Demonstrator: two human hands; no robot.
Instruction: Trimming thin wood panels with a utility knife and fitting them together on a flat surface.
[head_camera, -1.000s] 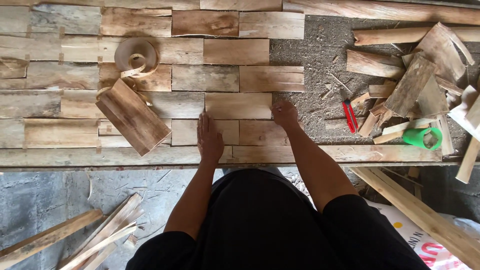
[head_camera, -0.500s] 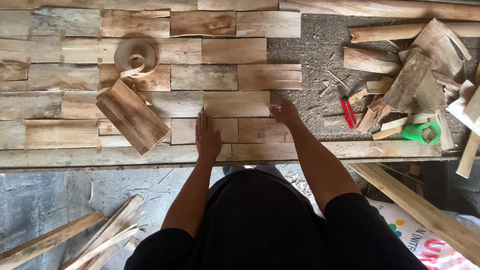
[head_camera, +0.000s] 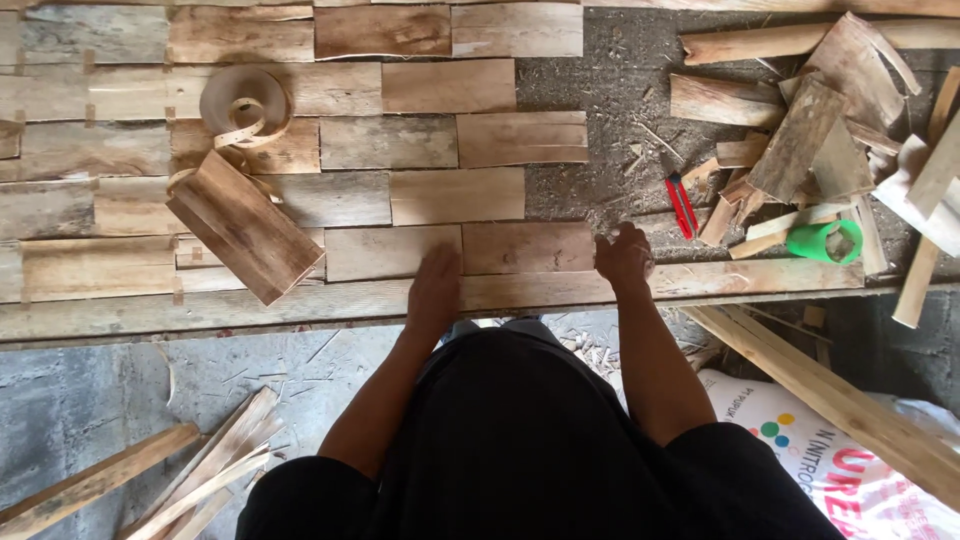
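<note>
Veneer piece (head_camera: 528, 247), a short reddish-brown rectangle, lies flat in the bottom row of the patchwork of veneer sheets (head_camera: 300, 150) on the workbench (head_camera: 600, 70), butted against its paler neighbour (head_camera: 392, 252) at 9 o'clock. Left hand (head_camera: 434, 290) lies palm-down across the seam between the two, fingers together and flat, pointing to 12 o'clock. Right hand (head_camera: 624, 258) sits at the piece's 3 o'clock end, fingers curled loosely at the edge, clamped on nothing I can see; wrist over the long edge batten (head_camera: 760, 278).

Risk: thin veneer could slip or buckle if pushed unevenly from the right end, opening the seam; rough edges look splintery.

Outward: tape roll (head_camera: 243, 104) and loose veneer stack (head_camera: 245, 228) at 10 o'clock; red utility knife (head_camera: 682, 205), green tape roll (head_camera: 824, 241) and offcut pile (head_camera: 810, 130) at 2 o'clock.
</note>
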